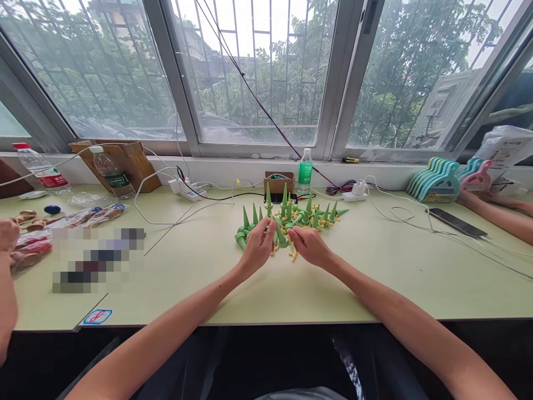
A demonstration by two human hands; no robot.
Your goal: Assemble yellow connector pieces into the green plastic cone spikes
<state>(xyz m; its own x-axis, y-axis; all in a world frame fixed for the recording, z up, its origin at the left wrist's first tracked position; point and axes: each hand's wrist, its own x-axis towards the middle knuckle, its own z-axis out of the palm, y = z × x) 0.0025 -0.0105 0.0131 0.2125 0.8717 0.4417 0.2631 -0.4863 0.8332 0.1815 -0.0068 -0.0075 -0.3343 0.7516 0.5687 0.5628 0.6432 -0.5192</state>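
Observation:
A pile of green cone-shaped plastic spikes (291,216) with small yellow pieces lies on the pale green table (375,278), some spikes standing upright. My left hand (259,247) is closed around a green spike (280,236) at the near edge of the pile. Right beside it, my right hand (310,246) pinches something small at the spike's lower end; what it holds is too small to name. Both hands almost touch each other.
A small cardboard box (278,182) and a green bottle (305,171) stand behind the pile. Power strips (189,190) and cables cross the table. Water bottles (111,175) at left, a phone (457,221) and teal plastic parts (435,180) at right. Other people's arms (497,214) show at both edges.

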